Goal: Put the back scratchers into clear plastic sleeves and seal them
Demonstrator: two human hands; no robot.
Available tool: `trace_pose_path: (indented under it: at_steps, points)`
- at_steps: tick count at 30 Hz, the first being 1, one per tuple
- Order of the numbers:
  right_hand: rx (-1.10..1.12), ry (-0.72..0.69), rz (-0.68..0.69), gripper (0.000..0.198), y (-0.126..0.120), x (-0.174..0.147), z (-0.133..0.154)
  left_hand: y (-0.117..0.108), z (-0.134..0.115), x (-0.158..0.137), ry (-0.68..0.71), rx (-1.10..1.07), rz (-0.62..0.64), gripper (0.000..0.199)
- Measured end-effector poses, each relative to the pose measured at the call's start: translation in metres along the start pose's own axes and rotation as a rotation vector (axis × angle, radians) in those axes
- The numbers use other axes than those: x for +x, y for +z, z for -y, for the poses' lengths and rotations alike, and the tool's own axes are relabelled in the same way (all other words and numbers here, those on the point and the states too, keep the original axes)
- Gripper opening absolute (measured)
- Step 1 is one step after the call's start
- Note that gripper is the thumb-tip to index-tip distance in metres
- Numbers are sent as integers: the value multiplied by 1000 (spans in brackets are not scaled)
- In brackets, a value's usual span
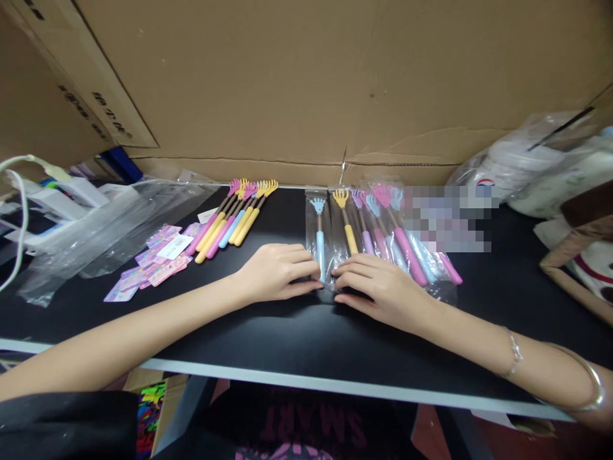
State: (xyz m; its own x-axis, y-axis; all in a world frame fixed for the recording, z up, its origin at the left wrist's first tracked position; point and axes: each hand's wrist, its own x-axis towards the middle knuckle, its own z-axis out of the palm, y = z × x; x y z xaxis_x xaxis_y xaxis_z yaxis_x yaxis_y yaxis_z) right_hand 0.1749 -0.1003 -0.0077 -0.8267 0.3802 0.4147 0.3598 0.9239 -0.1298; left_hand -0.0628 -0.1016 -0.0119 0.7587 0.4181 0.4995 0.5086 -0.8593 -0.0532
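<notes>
A blue back scratcher [320, 239] lies in a clear plastic bag on the black table. My left hand [282, 273] pinches the lower left edge of that bag, fingers closed. My right hand [378, 284] has its fingers bent on the bag's lower right side, near the handle end. Just right of it lie a yellow bagged back scratcher [351, 236] and several more in pink, purple and blue, partly covered by my right hand. Left of my hands, unbagged back scratchers [234, 217] rest in a bundle with hand-shaped heads pointing away.
Printed cards [167, 255] are spread left of the bundle. Clear plastic bags [129, 217] lie farther left beside a white device with a cable [22, 211]. A cardboard wall [335, 83] stands behind the table. Wrapped white goods [517, 166] and a plush toy [589, 217] are at right.
</notes>
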Motion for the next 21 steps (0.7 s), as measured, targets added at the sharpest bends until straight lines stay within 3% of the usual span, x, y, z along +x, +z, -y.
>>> trace_pose_path:
  at_steps: [13, 21]
  points:
    - [329, 230, 10, 8, 3, 21, -16, 3, 7, 0, -203, -358, 70, 17]
    - [346, 310, -10, 16, 8, 23, -15, 9, 7, -1, -307, -475, 25, 6]
